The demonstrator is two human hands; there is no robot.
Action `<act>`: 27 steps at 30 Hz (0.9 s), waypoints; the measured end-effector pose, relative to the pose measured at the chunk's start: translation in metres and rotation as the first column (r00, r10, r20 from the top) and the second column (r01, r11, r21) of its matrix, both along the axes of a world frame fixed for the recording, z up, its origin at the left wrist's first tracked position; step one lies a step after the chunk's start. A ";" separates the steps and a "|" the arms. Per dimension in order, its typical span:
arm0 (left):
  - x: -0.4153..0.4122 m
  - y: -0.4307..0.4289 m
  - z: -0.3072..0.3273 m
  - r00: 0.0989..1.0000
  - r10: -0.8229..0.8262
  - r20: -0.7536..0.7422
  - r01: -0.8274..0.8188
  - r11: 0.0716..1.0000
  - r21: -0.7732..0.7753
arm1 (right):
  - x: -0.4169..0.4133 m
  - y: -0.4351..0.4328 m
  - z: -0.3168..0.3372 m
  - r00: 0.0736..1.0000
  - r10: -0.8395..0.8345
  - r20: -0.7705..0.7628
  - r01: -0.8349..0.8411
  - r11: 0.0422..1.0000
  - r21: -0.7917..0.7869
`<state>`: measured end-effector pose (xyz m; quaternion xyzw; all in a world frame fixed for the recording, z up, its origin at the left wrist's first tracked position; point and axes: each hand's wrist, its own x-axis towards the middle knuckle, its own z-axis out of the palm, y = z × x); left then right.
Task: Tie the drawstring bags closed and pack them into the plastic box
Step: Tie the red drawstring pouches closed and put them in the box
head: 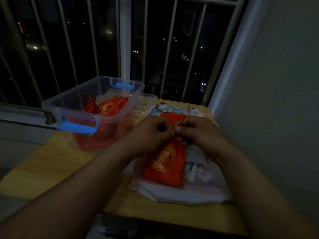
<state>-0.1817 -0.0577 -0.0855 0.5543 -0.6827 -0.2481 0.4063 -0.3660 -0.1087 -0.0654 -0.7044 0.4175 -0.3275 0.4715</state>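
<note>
A red drawstring bag [164, 163] with gold embroidery hangs from my two hands above a pile of pale bags. My left hand [148, 133] and my right hand [198, 133] meet at the bag's gathered neck, and their fingertips pinch its red drawstring. The ruffled red top of the bag shows just above my fingers. To the left stands the clear plastic box [51, 105] with blue latches. Red embroidered bags [110, 106] lie inside it.
A heap of white and pink bags [181, 192] lies on the yellow table [51, 163] under my hands. A floral white bag [174, 109] sits behind them. The box's clear lid [148, 98] rests behind the box. Window bars stand beyond; a wall rises at the right.
</note>
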 end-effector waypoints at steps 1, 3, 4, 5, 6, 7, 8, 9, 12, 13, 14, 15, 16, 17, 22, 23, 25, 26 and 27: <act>0.001 0.000 -0.001 1.000 -0.012 -0.006 0.012 1.000 -0.001 | -0.001 -0.001 0.000 1.000 0.010 -0.003 -0.010 1.000 0.002; 0.001 0.000 -0.001 0.999 -0.031 -0.020 0.031 1.000 -0.005 | -0.004 -0.001 0.000 0.999 0.041 -0.015 -0.041 0.999 0.002; 0.002 0.001 -0.001 0.999 -0.039 -0.022 0.039 0.999 -0.011 | -0.005 -0.001 0.001 0.998 0.060 -0.022 -0.060 0.998 -0.004; 0.002 0.001 0.000 0.999 -0.050 -0.017 0.050 0.999 -0.016 | -0.006 -0.001 0.001 0.997 0.077 -0.027 -0.077 0.997 -0.011; 0.002 0.001 0.000 0.998 -0.060 -0.010 0.060 0.998 -0.018 | -0.006 -0.001 0.002 0.996 0.089 -0.029 -0.089 0.996 -0.018; 0.002 0.001 0.000 0.998 -0.068 -0.007 0.068 0.998 -0.018 | -0.007 -0.001 0.002 0.995 0.096 -0.032 -0.097 0.995 -0.024; 0.002 0.001 -0.001 0.998 -0.068 -0.004 0.068 0.998 -0.017 | -0.007 -0.001 0.002 0.994 0.099 -0.034 -0.100 0.994 -0.032; 0.002 0.000 -0.001 0.998 -0.061 0.003 0.061 0.998 -0.019 | -0.007 -0.001 0.002 0.995 0.097 -0.038 -0.099 0.994 -0.043; 0.002 -0.002 -0.005 0.999 -0.031 0.037 0.032 0.999 -0.023 | -0.006 0.000 0.002 0.996 0.074 -0.057 -0.079 0.992 -0.095; 0.003 -0.003 -0.006 0.999 -0.027 0.044 0.028 0.999 -0.024 | -0.005 0.000 0.001 0.996 0.066 -0.059 -0.072 0.991 -0.110; 0.003 -0.004 -0.007 0.999 -0.025 0.047 0.026 0.999 -0.027 | -0.005 0.001 0.001 0.997 0.059 -0.058 -0.066 0.991 -0.120; 0.004 -0.004 -0.007 0.999 -0.025 0.048 0.026 0.999 -0.035 | -0.004 0.001 0.001 0.997 0.055 -0.056 -0.062 0.990 -0.128; 0.003 -0.004 -0.008 0.999 -0.021 0.050 0.023 0.999 -0.044 | -0.004 0.001 0.000 0.997 0.050 -0.056 -0.058 0.989 -0.139; 0.003 -0.005 -0.008 0.999 -0.016 0.048 0.018 0.998 -0.053 | -0.003 0.001 0.000 0.997 0.045 -0.060 -0.054 0.987 -0.151; 0.001 -0.007 -0.012 0.996 0.029 0.081 -0.022 0.996 -0.087 | 0.002 0.004 -0.002 0.994 0.008 -0.109 -0.036 0.966 -0.257; -0.001 -0.007 -0.013 0.995 0.044 0.092 -0.036 0.995 -0.095 | 0.003 0.004 -0.002 0.992 -0.005 -0.126 -0.032 0.957 -0.288; -0.005 -0.007 -0.014 0.994 0.065 0.092 -0.053 0.991 -0.121 | 0.005 0.003 -0.004 0.986 -0.030 -0.164 -0.030 0.935 -0.353; -0.006 -0.007 -0.014 0.994 0.064 0.091 -0.052 0.990 -0.135 | 0.006 0.003 -0.005 0.982 -0.036 -0.185 -0.038 0.924 -0.382; -0.007 -0.006 -0.014 0.994 0.058 0.094 -0.044 0.989 -0.142 | 0.006 0.003 -0.005 0.980 -0.041 -0.196 -0.042 0.915 -0.401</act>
